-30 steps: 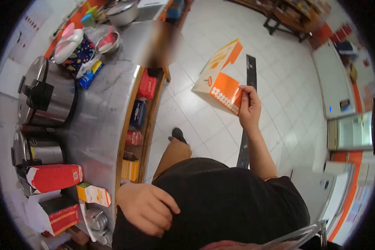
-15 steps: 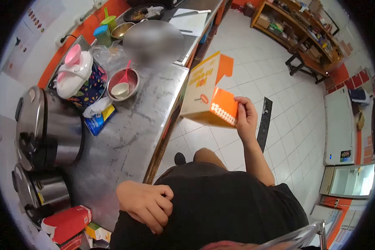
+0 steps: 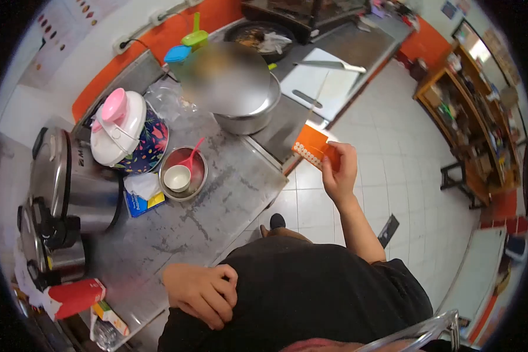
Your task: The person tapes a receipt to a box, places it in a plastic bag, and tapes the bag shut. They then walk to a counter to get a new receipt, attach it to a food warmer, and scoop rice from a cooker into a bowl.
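My right hand (image 3: 340,175) is raised in front of me. Its thumb and fingers pinch an orange paper food box (image 3: 311,142) with a band of white dots. Only a small orange part of the box shows at this angle, beside the corner of the counter. My left hand (image 3: 202,294) rests against the front of my black shirt (image 3: 317,287), fingers curled, with no object visible in it.
To the left runs a metal counter (image 3: 223,193). On it stand a bowl (image 3: 200,179) with a pink spoon and small cup, a floral container (image 3: 149,141), large steel pots (image 3: 94,188) and a steel basin (image 3: 249,120). A white cutting board (image 3: 314,88) holds knives. Wooden shelves (image 3: 481,129) stand right.
The view has swung, shifting the counter and shelves in it. The box has turned in my right hand, so its large printed side no longer shows. My left hand stays at my shirt.
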Demonstrator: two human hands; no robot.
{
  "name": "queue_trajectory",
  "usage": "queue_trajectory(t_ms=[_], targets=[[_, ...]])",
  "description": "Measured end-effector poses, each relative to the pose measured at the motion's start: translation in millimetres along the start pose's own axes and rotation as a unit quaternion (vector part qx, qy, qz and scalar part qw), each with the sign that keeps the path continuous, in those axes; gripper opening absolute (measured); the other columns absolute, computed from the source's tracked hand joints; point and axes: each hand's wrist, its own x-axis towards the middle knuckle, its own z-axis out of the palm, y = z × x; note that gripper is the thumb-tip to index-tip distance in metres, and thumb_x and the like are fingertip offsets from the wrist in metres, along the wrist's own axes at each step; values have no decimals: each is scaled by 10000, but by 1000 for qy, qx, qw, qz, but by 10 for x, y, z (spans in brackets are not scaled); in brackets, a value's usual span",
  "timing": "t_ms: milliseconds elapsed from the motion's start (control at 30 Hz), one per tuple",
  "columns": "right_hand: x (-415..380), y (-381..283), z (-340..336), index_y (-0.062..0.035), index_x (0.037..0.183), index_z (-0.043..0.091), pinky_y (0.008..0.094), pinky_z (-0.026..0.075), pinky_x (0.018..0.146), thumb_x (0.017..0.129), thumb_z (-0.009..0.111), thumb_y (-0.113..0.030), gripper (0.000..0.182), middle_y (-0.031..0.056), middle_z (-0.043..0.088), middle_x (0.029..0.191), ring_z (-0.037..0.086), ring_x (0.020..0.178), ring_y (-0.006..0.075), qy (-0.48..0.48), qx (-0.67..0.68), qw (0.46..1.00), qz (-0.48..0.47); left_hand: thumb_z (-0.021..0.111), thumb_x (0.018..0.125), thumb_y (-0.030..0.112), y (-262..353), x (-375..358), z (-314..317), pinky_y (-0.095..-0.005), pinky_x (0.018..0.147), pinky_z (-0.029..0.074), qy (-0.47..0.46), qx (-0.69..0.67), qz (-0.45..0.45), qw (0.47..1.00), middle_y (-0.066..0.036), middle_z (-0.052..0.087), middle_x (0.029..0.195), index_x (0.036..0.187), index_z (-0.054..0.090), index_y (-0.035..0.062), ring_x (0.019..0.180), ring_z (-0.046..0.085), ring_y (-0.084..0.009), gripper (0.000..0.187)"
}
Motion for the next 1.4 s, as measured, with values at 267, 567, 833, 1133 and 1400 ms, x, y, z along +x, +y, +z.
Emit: queue_trajectory(t_ms=[267, 567, 833, 1133, 1400], targets=[[288, 1234, 916, -38, 1009, 496, 386, 375, 777, 682, 561, 27, 339, 122, 520, 929, 468, 872, 297, -213, -45, 974, -57, 480, 837, 133, -291, 29, -134, -345, 734, 314, 8, -83, 102, 991, -37, 543, 837, 783, 576, 65, 720, 510, -178, 130], [1017, 650, 1522, -37, 915, 533, 345, 387, 720, 691, 574, -79, 232, 99, 537, 835, 498, 790, 258, -104, 26, 990, -89, 497, 810, 91, 103, 116, -167, -340, 687, 409, 136, 108, -3, 985, -105, 555, 858, 797, 586, 20, 711, 537, -204, 115], [1742, 361, 2321, -88, 1279, 203, 325, 456, 720, 773, 546, -78, 611, 164, 500, 1021, 508, 884, 226, -218, 482, 728, 437, 568, 745, 74, 268, -95, 87, -317, 713, 411, 244, 290, 57, 924, -65, 578, 758, 673, 591, 27, 669, 560, -173, 89], [1094, -831, 2003, -47, 1184, 388, 282, 444, 749, 817, 472, -7, 379, 112, 608, 861, 584, 835, 171, -430, 505, 723, 195, 658, 734, 217, 289, -550, -73, -335, 783, 359, 213, 136, 7, 967, -39, 591, 823, 780, 625, 75, 747, 556, -160, 153], [-575, -1793, 2712, -42, 1087, 444, 270, 459, 655, 767, 457, 63, 337, 64, 603, 737, 604, 723, 143, -682, 500, 521, 115, 590, 786, 177, 321, -697, 180, -312, 699, 290, 146, 106, 39, 983, -19, 563, 866, 807, 609, 82, 740, 506, -150, 99]])
